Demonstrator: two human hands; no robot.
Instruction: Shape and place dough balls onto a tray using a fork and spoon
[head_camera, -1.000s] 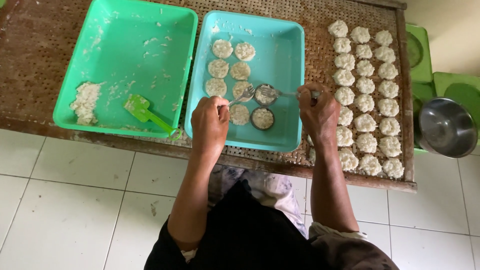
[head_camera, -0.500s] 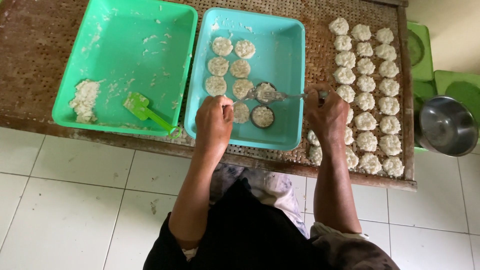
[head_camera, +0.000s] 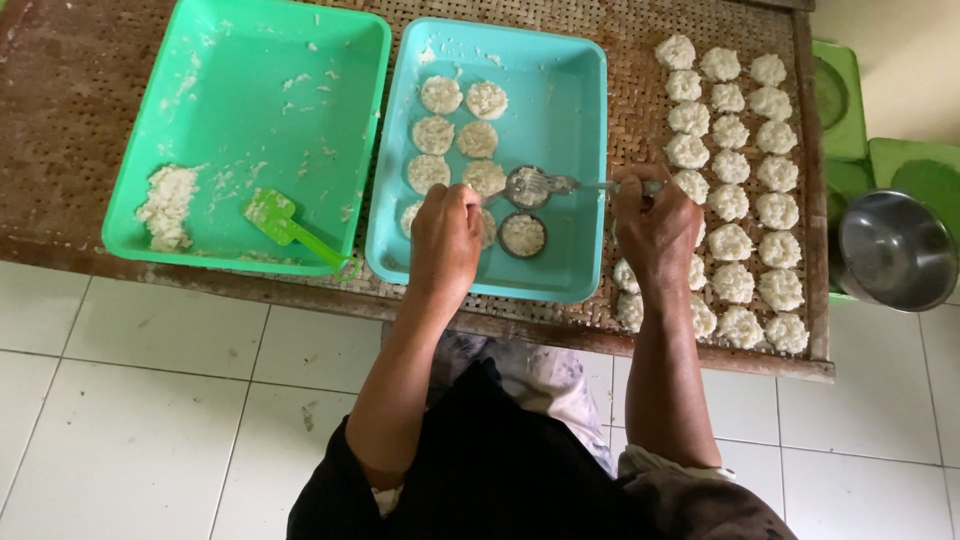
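Observation:
My right hand (head_camera: 655, 222) grips the handle of a metal spoon (head_camera: 545, 185). Its bowl, loaded with white rice mix, hovers over the blue tray (head_camera: 575, 120). A small round mould (head_camera: 522, 235) filled with the mix sits just below the spoon. My left hand (head_camera: 447, 240) rests with curled fingers at the tray's near left, beside the mould and over a patty. What it may hold is hidden. Several flat rice patties (head_camera: 440, 95) lie in the tray.
A green tray (head_camera: 200, 60) at the left holds a heap of rice mix (head_camera: 168, 205) and a green scoop (head_camera: 285, 225). Rows of several patties (head_camera: 730, 130) cover the woven mat (head_camera: 630, 70) at the right. A steel bowl (head_camera: 893, 250) and green containers (head_camera: 840, 95) stand beyond the table edge.
Both hands have shifted a little to the right. The spoon stays over the tray above the mould.

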